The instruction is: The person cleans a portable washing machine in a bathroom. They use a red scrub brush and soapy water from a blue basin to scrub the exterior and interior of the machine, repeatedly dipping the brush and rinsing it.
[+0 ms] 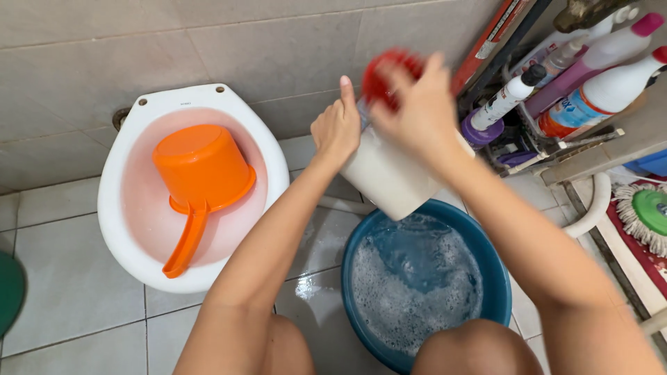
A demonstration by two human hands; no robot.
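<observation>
You have a big white jug (389, 177) with a red cap (389, 73) tipped over the blue tub (497, 278). Up to the right of the tub, white and purple bottles (597, 94) lie on a shelf (590, 149).

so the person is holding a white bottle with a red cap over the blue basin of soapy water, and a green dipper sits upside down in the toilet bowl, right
Not quite: the head view shows the dipper is orange, not green. The rest holds: both the left hand and right hand hold the white bottle with its red cap over the blue basin, and the dipper lies upside down in the toilet bowl.
</observation>
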